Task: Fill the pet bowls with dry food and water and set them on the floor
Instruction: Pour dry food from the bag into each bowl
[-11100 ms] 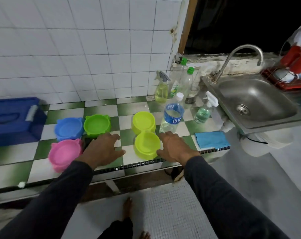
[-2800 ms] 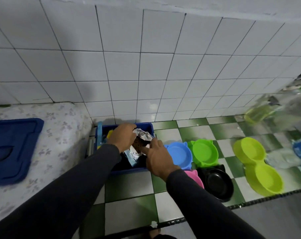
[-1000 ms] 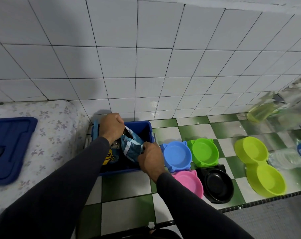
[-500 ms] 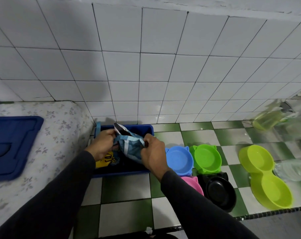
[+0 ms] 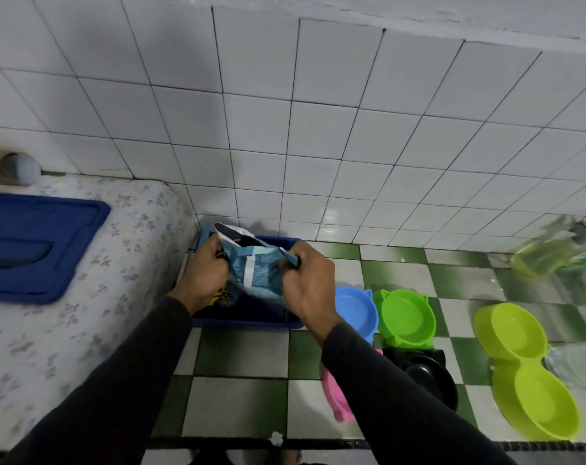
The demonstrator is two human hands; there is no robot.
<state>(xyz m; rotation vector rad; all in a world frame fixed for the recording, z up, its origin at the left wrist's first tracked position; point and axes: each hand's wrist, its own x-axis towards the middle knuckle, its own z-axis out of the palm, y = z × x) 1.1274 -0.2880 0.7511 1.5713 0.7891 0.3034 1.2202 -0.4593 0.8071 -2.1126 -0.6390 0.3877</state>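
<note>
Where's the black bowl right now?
In the head view, the black bowl sits near the counter's front edge, right of the pink bowl, in front of the green bowl.

Your one camera sits on your head, looking forward and steeply down at the blue tub [image 5: 244,318] against the tiled wall [image 5: 285,129]. It is close to the tub, at arm's reach. Right of the tub the counter [image 5: 238,404] runs blurred to the frame's edge.

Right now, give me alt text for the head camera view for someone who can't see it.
Both hands, left hand and right hand, grip a crumpled blue food bag above a blue bin on a green-and-white tiled counter. To the right sit empty blue, green, pink, black and double lime bowls.
</note>
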